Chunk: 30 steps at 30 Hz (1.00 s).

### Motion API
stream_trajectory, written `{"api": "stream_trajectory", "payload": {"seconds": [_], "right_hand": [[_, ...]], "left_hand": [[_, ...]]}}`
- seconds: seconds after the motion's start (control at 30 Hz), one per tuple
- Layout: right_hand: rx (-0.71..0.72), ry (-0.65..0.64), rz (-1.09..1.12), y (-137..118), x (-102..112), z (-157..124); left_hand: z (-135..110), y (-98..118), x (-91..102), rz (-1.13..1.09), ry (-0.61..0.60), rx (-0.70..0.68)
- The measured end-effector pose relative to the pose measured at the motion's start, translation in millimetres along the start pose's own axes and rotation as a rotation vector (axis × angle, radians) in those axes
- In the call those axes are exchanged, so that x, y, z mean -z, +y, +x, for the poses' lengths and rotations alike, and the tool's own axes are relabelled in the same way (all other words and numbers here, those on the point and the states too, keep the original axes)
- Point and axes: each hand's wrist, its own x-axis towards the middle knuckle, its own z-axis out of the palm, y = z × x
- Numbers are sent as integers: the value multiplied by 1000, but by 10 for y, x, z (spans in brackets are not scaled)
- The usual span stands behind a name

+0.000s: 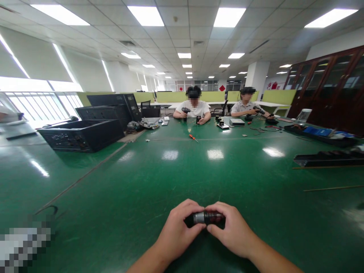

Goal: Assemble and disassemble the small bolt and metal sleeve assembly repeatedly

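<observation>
A dark cylindrical tool with a silver collar [200, 217] lies crosswise between my two hands, low over the green tabletop [176, 178]. My left hand [179, 227] curls around its left end, thumb below and fingers on top. Around the narrower, dark reddish right end, my right hand [231, 227] is closed in the same way. Both ends are partly hidden by my palms, so the tool's exact kind does not show. The fingertips of the two hands nearly meet above and below it.
Ahead on the table lies an orange-handled screwdriver [193, 137]. Black computer cases [82, 134] stand at left. Black trays [327, 159] and a thin rod [332, 188] are at right. Across the table, two people [193, 108] hold dark drill-like tools. A pixelated patch covers the lower left corner.
</observation>
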Motion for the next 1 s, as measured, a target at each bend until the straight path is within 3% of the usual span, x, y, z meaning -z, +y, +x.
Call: {"api": "stream_trajectory", "payload": {"seconds": [1.0], "right_hand": [[9,60,-55,-30,27,12]], "left_hand": [[-26,-3,22,94,-14,-7]]}}
